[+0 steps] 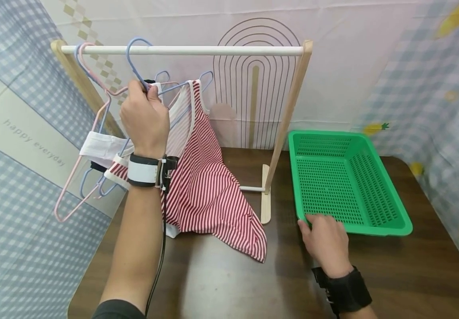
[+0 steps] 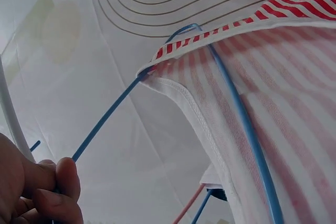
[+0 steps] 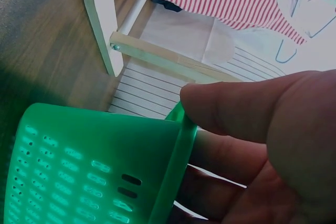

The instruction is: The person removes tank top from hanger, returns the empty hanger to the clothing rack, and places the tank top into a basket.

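Observation:
My left hand [image 1: 145, 122] grips the neck of a blue hanger [image 1: 135, 71], whose hook curves over the top of the white rod [image 1: 213, 50]. From this hanger hangs a red-and-white striped tank top [image 1: 209, 190], its lower part spread down toward the table. In the left wrist view, the blue hanger [image 2: 107, 118] runs from the curled fingers into the shirt's shoulder strap. At the right, my right hand [image 1: 325, 243] holds the near left corner of a green plastic basket [image 1: 296, 177]. Its thumb [image 3: 226, 106] lies over the rim in the right wrist view, with the fingers underneath.
Left on the rod hang a pink hanger [image 1: 70, 181] and another blue one, bearing white and dark garments [image 1: 103, 148] partly hidden behind my left arm. The rack's wooden leg [image 1: 287, 119] stands between shirt and basket on the brown table [image 1: 229, 288]. Patterned cloth covers the walls.

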The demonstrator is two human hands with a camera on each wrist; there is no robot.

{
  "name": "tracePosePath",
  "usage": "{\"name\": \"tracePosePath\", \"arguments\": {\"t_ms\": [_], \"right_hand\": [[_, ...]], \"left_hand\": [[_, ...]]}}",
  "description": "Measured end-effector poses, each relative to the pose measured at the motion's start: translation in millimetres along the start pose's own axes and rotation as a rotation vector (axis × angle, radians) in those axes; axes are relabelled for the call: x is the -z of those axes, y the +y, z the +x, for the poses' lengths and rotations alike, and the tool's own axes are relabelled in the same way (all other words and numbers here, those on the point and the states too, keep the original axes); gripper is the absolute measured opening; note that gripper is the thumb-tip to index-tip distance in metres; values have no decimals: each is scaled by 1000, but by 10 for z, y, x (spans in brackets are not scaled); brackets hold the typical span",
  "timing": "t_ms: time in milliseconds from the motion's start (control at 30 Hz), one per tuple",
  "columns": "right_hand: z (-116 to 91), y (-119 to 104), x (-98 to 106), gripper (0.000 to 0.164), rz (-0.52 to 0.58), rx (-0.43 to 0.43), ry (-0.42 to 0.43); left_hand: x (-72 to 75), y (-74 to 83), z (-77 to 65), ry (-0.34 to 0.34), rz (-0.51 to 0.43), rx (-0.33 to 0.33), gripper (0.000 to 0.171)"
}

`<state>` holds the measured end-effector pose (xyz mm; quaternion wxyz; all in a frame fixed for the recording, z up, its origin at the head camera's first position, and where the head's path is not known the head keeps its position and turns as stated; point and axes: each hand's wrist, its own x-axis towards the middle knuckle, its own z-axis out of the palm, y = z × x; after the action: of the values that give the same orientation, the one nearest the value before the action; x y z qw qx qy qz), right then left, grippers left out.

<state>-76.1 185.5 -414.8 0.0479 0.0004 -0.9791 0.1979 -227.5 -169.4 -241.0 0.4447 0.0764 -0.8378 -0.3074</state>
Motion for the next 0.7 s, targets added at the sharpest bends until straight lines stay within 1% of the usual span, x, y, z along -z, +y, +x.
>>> {"name": "tracePosePath", "arguments": {"t_ms": [200, 333, 500, 600, 700], "right_hand": [[6, 17, 11, 36, -7, -19, -18], [-4, 15, 5, 36, -5, -32, -31], [6, 17, -8, 36, 5, -26, -18], [2, 19, -12, 36, 6, -27, -19], [-4, 24, -11, 36, 1, -28, -22]], "left_hand": [[19, 99, -53, 26, -54, -45, 35], [21, 128, -96, 40, -95, -95, 36], [49, 152, -141, 61, -127, -147, 35], [89, 188, -214, 65, -144, -147, 35], [127, 222, -347, 70, -162, -152, 38]]}}
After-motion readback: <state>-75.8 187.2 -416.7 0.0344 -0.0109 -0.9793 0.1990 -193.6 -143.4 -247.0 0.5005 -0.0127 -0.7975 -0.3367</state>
